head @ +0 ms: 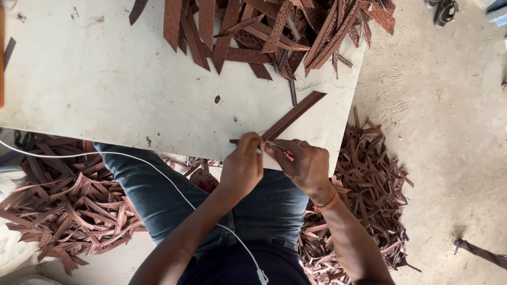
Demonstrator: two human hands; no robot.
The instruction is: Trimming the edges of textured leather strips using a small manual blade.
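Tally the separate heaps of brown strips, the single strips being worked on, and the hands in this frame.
Heaps of brown strips: 3, one on the table, one on the floor at left, one on the floor at right
Strip in hand: 1
Hands: 2, left hand, right hand
Total: 6

**Two hands meet, fingers pinched**

Both arms reach forward and bend in toward the middle. The left hand (242,168) is curled, its fingertips pressed tight together. The right hand (305,164) sits just beside it, almost touching, fingers folded in a closed grip.
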